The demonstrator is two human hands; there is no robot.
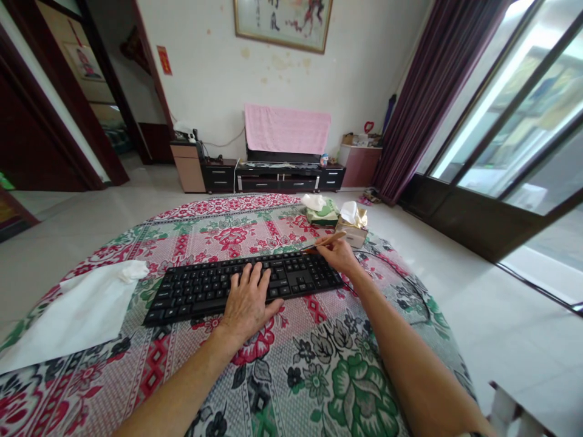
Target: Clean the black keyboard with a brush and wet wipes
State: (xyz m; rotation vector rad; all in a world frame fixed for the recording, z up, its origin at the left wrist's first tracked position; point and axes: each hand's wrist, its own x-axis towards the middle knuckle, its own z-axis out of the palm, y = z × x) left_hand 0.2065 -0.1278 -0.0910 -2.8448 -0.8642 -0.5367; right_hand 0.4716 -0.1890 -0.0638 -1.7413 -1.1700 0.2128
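Observation:
A black computer keyboard [195, 294] lies at a slight slant on the flower-patterned tablecloth. My left hand [248, 303] rests on it, fingers spread over the keys right of its middle, the thumb at the near edge. Near the keyboard's far right corner, my right hand [336, 252] is closed around a slim wooden-handled tool [334, 239]. The tool's thin end points left over the far edge of the keys; its tip is too small to make out. A black cable [401, 273] runs along the cloth to the right of the keyboard.
Two tissue boxes, one green [322, 213] and one tan [353, 230], stand just beyond my right hand. A white cloth [86, 309] lies on the left of the table [364, 388]. Farther off is a black TV cabinet [277, 182] under a pink towel [286, 128].

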